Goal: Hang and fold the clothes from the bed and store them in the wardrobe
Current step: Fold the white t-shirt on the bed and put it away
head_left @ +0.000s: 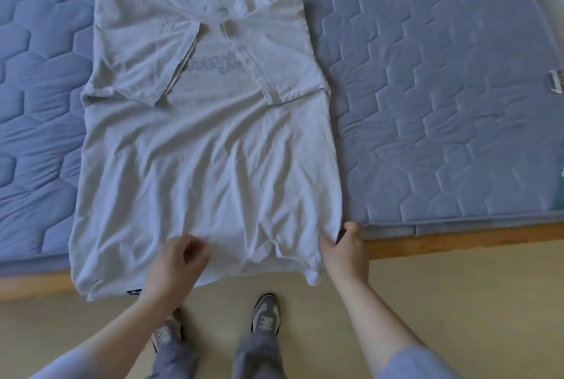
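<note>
A light grey T-shirt (207,140) lies flat on the blue quilted mattress (442,88), back side up, collar at the far end. Both sleeves are folded inward across the chest. Its hem hangs over the near edge of the bed. My right hand (345,252) pinches the hem's right corner at the mattress edge. My left hand (180,262) hovers over the middle of the hem with curled fingers; whether it holds cloth is unclear.
A wooden bed frame edge (457,241) runs along the front of the mattress. Beige floor (457,302) lies below it, with my two shoes (265,314) close to the bed. A small pale object (554,81) sits at the mattress's right edge.
</note>
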Demonstrator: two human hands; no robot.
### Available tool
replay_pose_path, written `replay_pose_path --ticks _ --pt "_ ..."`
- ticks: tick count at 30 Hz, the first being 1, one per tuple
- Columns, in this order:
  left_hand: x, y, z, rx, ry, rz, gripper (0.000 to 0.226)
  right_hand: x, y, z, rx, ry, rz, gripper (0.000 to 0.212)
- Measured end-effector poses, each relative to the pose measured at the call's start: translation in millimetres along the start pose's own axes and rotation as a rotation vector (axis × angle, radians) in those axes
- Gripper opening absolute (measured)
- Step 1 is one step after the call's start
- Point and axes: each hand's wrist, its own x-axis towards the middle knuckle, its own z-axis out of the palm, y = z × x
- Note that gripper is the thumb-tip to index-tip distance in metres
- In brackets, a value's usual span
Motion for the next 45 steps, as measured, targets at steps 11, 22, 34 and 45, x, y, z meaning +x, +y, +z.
replay_pose_path --ticks 11,22,34,45 --pt "-36 -41 -5 0.466 -0.147 0.246 0.055 -19 46 1 0.11 -0.068 0.046 0.005" --pt "-34 -42 4 0.541 -0.217 0.304 0.007 -13 83 -36 0.159 0.189 0.097 0.005" --pt "-42 -46 -3 0.425 0.076 0.216 0.023 -60 21 49 -0.559 -0.135 -0.781 0.043" --pt "-30 -102 -58 0.738 0.084 0.206 0.053 -69 6 57 -0.565 -0.154 -0.928 0.031"
